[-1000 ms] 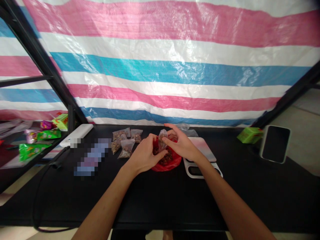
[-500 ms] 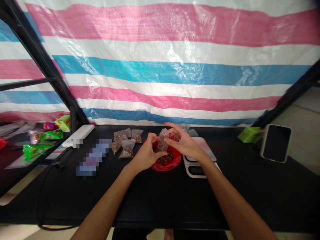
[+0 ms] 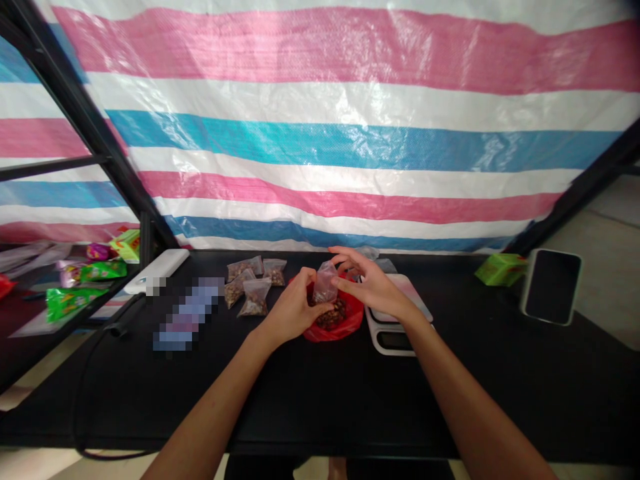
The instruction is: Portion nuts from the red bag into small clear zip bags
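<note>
Holding a small clear bag over a red bag of nuts

Nearest, the black table (image 3: 320, 400) runs across the view, and a dark cable (image 3: 83, 400) loops over its left edge. Both forearms reach forward over it and meet at the middle. The left hand (image 3: 290, 310) is curled, its thumb and fingertips pinched on the lower part of the small clear bag (image 3: 325, 285). The right hand (image 3: 373, 288) pinches the same bag from the other side with thumb and forefinger, while its other fingers spread loosely above. The small clear bag stands upright between the 2 hands, right above the red bag (image 3: 347, 321), which lies open on the table and holds brown nuts (image 3: 334, 313). Just right of the red bag sits a white scale (image 3: 400, 337), partly under the right wrist. Left of the hands lie 4 filled bags (image 3: 254, 298) in a loose cluster. Farther left rests a white box (image 3: 163, 265). At far right stand a green box (image 3: 500, 269) and a dark phone (image 3: 551, 287). Behind everything hangs a striped tarp (image 3: 350, 133) in pink, white and blue.
</note>
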A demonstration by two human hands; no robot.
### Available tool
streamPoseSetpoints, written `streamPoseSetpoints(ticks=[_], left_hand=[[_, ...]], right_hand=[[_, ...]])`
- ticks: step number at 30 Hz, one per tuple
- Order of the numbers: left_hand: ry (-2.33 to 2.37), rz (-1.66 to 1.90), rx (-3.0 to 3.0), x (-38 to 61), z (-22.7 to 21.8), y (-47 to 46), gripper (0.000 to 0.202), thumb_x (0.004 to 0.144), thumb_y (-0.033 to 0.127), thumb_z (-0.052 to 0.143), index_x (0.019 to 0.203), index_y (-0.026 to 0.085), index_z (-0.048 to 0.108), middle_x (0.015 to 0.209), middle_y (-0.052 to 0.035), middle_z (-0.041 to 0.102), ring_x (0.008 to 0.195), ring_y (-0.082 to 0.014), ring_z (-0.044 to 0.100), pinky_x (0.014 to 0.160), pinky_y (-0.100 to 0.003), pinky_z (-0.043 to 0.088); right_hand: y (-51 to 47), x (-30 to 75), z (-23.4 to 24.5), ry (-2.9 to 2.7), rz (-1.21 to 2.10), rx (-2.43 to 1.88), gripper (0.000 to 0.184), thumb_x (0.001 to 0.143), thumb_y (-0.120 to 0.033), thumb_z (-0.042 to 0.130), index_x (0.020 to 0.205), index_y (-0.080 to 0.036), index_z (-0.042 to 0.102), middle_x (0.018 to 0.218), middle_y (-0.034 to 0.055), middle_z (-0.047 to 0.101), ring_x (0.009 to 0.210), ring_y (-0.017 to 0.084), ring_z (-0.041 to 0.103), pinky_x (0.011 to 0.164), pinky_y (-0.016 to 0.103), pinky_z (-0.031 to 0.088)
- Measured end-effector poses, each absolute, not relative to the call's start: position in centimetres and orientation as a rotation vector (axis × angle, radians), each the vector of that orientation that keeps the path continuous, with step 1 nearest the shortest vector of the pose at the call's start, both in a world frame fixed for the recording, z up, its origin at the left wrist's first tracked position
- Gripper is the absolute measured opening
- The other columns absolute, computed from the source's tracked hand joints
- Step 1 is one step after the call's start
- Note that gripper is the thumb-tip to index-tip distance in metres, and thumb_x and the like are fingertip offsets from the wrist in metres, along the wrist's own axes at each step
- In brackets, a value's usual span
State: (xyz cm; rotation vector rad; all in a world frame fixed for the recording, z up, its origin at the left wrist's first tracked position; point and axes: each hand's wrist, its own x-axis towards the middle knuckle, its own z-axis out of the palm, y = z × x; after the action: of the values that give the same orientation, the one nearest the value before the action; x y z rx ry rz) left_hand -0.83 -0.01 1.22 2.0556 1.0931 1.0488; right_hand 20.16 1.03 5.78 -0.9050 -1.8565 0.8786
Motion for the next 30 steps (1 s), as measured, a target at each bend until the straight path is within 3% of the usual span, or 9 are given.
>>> streamPoseSetpoints(ticks=[5, 12, 15, 18, 20, 21, 26, 30], left_hand=[[1.151, 1.008, 2.141, -1.1, 1.3, 0.1, 0.038, 0.083, 0.03, 0.078, 0.107, 0.023, 0.049, 0.101, -0.0025, 0.062, 0.091, -0.0219, 0.061, 0.077, -0.034, 0.047], [1.116, 1.05, 2.127, -0.9, 1.1, 0.2, 0.034, 0.085, 0.033, 0.077, 0.106, 0.023, 0.052, 0.101, -0.0024, 0.064, 0.092, -0.0214, 0.062, 0.082, -0.035, 0.049], [1.13, 1.095, 2.167, -1.0, 1.4, 0.2, 0.043, 0.081, 0.037, 0.081, 0.112, 0.023, 0.054, 0.108, -0.0042, 0.065, 0.101, -0.0235, 0.063, 0.09, -0.037, 0.05], [1.326, 1.245, 2.186, -1.8, 2.0, 0.6, 0.03, 0.094, 0.039, 0.064, 0.117, 0.022, 0.055, 0.114, -0.0075, 0.065, 0.108, -0.0248, 0.062, 0.097, -0.04, 0.049], [1.628, 1.363, 2.154, -2.8, 2.4, 1.2, 0.022, 0.103, 0.035, 0.045, 0.112, 0.02, 0.057, 0.109, -0.01, 0.066, 0.105, -0.0265, 0.062, 0.096, -0.042, 0.048], [1.819, 1.39, 2.138, -3.3, 2.5, 1.5, 0.023, 0.102, 0.034, 0.044, 0.11, 0.019, 0.059, 0.106, -0.0114, 0.067, 0.105, -0.0289, 0.061, 0.096, -0.044, 0.048], [2.383, 0.983, 2.16, -5.1, 0.9, 2.6, 0.043, 0.097, 0.044, 0.051, 0.123, 0.012, 0.061, 0.119, -0.0199, 0.069, 0.117, -0.041, 0.056, 0.098, -0.053, 0.044], [2.394, 0.66, 2.251, -5.6, -0.7, 2.8, 0.045, 0.093, 0.044, 0.055, 0.122, 0.011, 0.063, 0.113, -0.0243, 0.071, 0.116, -0.0447, 0.057, 0.097, -0.057, 0.042]], right_hand=[[1.1, 19.9, 6.2, -1.872, 0.81, -0.887, 0.021, 0.09, -0.03, 0.07, 0.11, -0.023, 0.072, 0.117, 0.0055, 0.073, 0.098, 0.02, 0.067, 0.091, 0.035, 0.054], [1.4, 19.9, 5.9, -1.796, 0.788, -0.905, 0.015, 0.091, -0.033, 0.071, 0.101, -0.022, 0.073, 0.099, 0.0038, 0.076, 0.088, 0.019, 0.069, 0.082, 0.033, 0.053], [1.5, 19.9, 5.8, -1.752, 0.813, -0.907, 0.017, 0.09, -0.036, 0.071, 0.1, -0.023, 0.073, 0.098, 0.0041, 0.076, 0.086, 0.019, 0.069, 0.083, 0.034, 0.054], [2.1, 20.3, 5.8, -1.593, 0.803, -0.91, 0.02, 0.086, -0.037, 0.074, 0.1, -0.023, 0.072, 0.096, 0.0037, 0.075, 0.083, 0.018, 0.07, 0.079, 0.033, 0.055], [2.7, 20.9, 5.8, -1.47, 0.75, -0.922, 0.024, 0.083, -0.038, 0.075, 0.101, -0.023, 0.07, 0.093, 0.0023, 0.072, 0.079, 0.018, 0.069, 0.074, 0.031, 0.055], [3.0, 21.3, 5.7, -1.418, 0.701, -0.936, 0.025, 0.083, -0.038, 0.075, 0.102, -0.023, 0.069, 0.092, 0.0016, 0.071, 0.078, 0.017, 0.069, 0.073, 0.031, 0.055], [4.8, 24.6, 5.0, -1.253, 0.424, -1.063, 0.028, 0.083, -0.036, 0.07, 0.107, -0.022, 0.065, 0.099, 0.0031, 0.068, 0.081, 0.019, 0.072, 0.075, 0.033, 0.057], [6.0, 27.5, 3.4, -1.249, 0.221, -1.349, 0.027, 0.085, -0.036, 0.063, 0.105, -0.018, 0.066, 0.1, 0.0098, 0.074, 0.088, 0.023, 0.073, 0.083, 0.039, 0.058]])
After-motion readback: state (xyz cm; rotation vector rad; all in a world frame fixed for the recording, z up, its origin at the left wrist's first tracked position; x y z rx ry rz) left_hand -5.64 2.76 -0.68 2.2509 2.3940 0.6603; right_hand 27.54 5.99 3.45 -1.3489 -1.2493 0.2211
